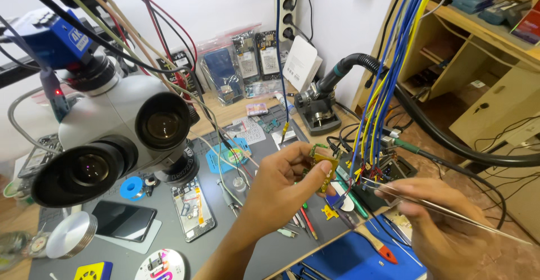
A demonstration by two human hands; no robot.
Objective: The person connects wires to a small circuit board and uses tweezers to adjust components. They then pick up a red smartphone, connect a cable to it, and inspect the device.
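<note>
Left hand [281, 181] was raised above the grey work mat [247, 257], thumb and fingers pinched narrow on a small yellow-and-green flex part [323, 165], held up at the fingertips with most of its face exposed. Right hand [444, 224] sat just to the right of it, closed around a pair of fine metal tweezers [427, 204]; the tips pointed left toward the part and ended near its lower edge. Whether tips and part touched could not be told.

Judged handling: the part looked very light, thin and somewhat bendable, with fine contacts, so likely fragile and easy to crease. Best taken by its edges, as the left hand had it, not across the face. The tweezers were stiff and sharp; a light touch seemed called for.

Around the hands: a bundle of blue and yellow wires [388, 72] hung just behind the right hand. An opened phone [192, 208] lay on the mat left of the left forearm, a stereo microscope [121, 139] farther left. A red-handled brush [378, 246] lay below, between the two hands.
</note>
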